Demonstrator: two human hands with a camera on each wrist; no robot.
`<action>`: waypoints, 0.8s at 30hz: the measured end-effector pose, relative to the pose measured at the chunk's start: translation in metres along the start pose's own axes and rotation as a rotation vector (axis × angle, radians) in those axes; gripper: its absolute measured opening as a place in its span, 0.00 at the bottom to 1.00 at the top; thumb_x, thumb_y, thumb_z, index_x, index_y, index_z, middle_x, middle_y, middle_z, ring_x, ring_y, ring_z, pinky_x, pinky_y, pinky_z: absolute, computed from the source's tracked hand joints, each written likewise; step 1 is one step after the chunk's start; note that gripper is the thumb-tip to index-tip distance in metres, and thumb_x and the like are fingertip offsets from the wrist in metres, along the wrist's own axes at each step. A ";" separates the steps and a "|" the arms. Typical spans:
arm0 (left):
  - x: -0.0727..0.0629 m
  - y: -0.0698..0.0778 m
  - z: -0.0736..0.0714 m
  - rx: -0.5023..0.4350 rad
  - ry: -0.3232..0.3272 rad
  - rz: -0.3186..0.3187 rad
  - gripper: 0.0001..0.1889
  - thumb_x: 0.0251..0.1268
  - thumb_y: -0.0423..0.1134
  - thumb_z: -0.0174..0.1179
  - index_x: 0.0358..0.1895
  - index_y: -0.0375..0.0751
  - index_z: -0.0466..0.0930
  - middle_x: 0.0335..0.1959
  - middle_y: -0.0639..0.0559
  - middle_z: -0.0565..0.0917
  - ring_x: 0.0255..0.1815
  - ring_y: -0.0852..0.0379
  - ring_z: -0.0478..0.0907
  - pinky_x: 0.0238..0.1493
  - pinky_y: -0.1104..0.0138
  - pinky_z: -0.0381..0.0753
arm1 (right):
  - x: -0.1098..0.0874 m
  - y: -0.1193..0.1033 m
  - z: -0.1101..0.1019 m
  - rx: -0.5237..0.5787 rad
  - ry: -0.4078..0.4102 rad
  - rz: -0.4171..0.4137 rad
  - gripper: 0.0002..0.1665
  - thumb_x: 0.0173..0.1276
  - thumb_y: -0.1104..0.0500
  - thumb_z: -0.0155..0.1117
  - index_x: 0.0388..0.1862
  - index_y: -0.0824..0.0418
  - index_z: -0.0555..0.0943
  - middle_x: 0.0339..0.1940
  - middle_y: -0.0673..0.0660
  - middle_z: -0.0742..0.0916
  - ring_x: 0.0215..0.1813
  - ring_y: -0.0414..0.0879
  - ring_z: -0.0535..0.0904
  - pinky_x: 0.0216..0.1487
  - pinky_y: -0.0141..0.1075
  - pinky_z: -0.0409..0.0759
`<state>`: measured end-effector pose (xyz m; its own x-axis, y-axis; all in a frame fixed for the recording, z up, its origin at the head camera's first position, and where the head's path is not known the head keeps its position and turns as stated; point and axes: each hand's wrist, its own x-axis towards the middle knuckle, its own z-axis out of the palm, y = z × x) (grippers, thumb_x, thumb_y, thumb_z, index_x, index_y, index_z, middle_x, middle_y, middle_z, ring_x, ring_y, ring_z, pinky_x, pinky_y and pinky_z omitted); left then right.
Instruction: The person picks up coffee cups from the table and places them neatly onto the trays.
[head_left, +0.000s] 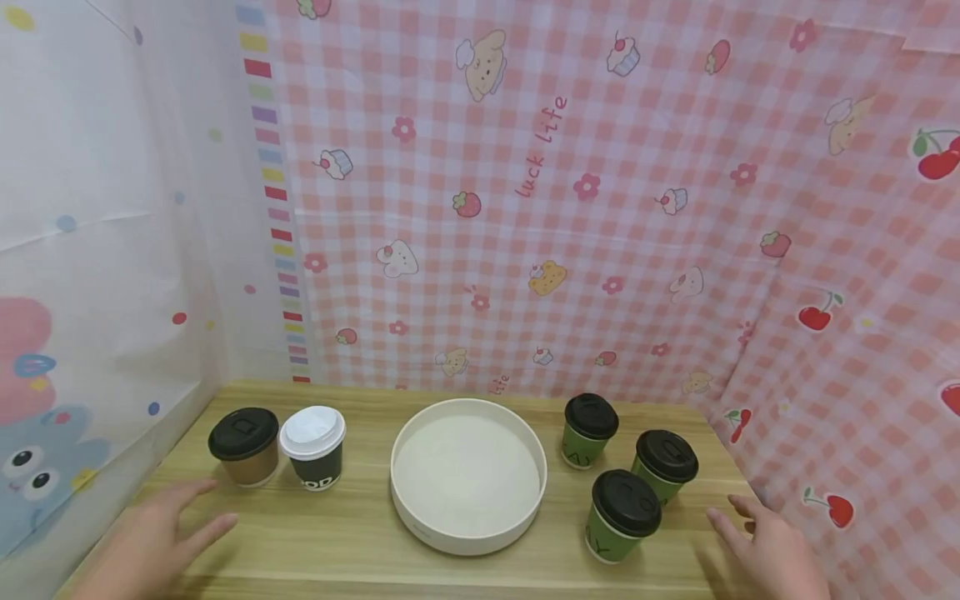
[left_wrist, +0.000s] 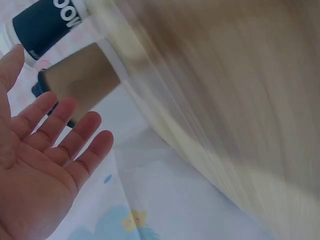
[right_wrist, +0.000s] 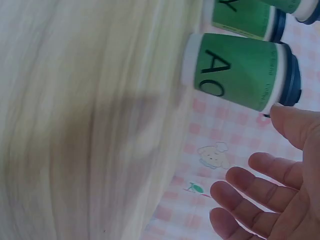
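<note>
My left hand [head_left: 161,533] hovers at the table's left side, fingers spread and holding nothing. Just beyond it stands a brown paper cup [head_left: 255,467] with a black lid, beside a dark cup [head_left: 318,468] with a white lid. On the right, my right hand [head_left: 772,546] is near the table's edge, its fingers loosely bent around nothing. Close to it are three green paper cups with black lids: a front one [head_left: 611,533], a right one [head_left: 660,479] and a back one [head_left: 583,446]. All the cups are upright.
A round, cream, shallow tray [head_left: 468,542] sits mid-table between the two cup groups. The wooden table [head_left: 360,550] meets a pink checked cloth [head_left: 480,242] at the back and right, and a white printed cloth [head_left: 97,250] at the left.
</note>
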<state>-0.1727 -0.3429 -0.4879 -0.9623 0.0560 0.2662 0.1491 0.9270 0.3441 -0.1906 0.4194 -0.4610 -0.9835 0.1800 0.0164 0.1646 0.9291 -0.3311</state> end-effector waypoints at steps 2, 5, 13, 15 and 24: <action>0.000 0.005 0.002 -0.003 -0.015 -0.010 0.36 0.68 0.56 0.73 0.63 0.25 0.80 0.58 0.24 0.85 0.59 0.21 0.81 0.56 0.30 0.81 | -0.002 -0.002 0.000 0.008 0.009 0.004 0.51 0.78 0.30 0.59 0.68 0.78 0.76 0.65 0.78 0.83 0.55 0.71 0.87 0.54 0.64 0.86; 0.000 0.013 0.003 -0.009 -0.044 -0.032 0.38 0.69 0.59 0.71 0.65 0.26 0.80 0.60 0.23 0.83 0.61 0.20 0.79 0.57 0.30 0.80 | -0.006 -0.005 0.000 0.018 0.038 -0.004 0.49 0.78 0.31 0.60 0.69 0.77 0.76 0.67 0.77 0.83 0.56 0.70 0.87 0.56 0.65 0.86; -0.001 0.036 0.004 -0.032 -0.053 -0.032 0.38 0.69 0.61 0.71 0.67 0.31 0.80 0.62 0.27 0.84 0.62 0.21 0.80 0.57 0.30 0.81 | -0.016 -0.015 0.002 0.063 0.045 0.006 0.52 0.78 0.29 0.58 0.72 0.75 0.74 0.70 0.75 0.81 0.60 0.70 0.86 0.59 0.66 0.84; -0.001 0.042 0.004 -0.034 -0.065 -0.044 0.39 0.69 0.64 0.69 0.67 0.32 0.81 0.63 0.28 0.84 0.63 0.22 0.80 0.57 0.31 0.82 | -0.019 -0.018 0.001 0.071 0.045 0.015 0.52 0.78 0.28 0.57 0.72 0.75 0.74 0.71 0.75 0.81 0.60 0.70 0.86 0.60 0.65 0.84; -0.005 0.058 0.015 -0.079 0.008 0.010 0.37 0.66 0.59 0.73 0.66 0.32 0.81 0.61 0.32 0.87 0.60 0.27 0.83 0.58 0.32 0.83 | -0.028 -0.031 0.000 0.115 -0.029 0.067 0.57 0.78 0.25 0.53 0.75 0.77 0.71 0.74 0.77 0.77 0.63 0.70 0.85 0.59 0.64 0.86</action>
<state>-0.1629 -0.2842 -0.4832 -0.9589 0.0619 0.2769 0.1764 0.8943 0.4112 -0.1685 0.3855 -0.4517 -0.9725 0.2299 -0.0361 0.2223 0.8716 -0.4369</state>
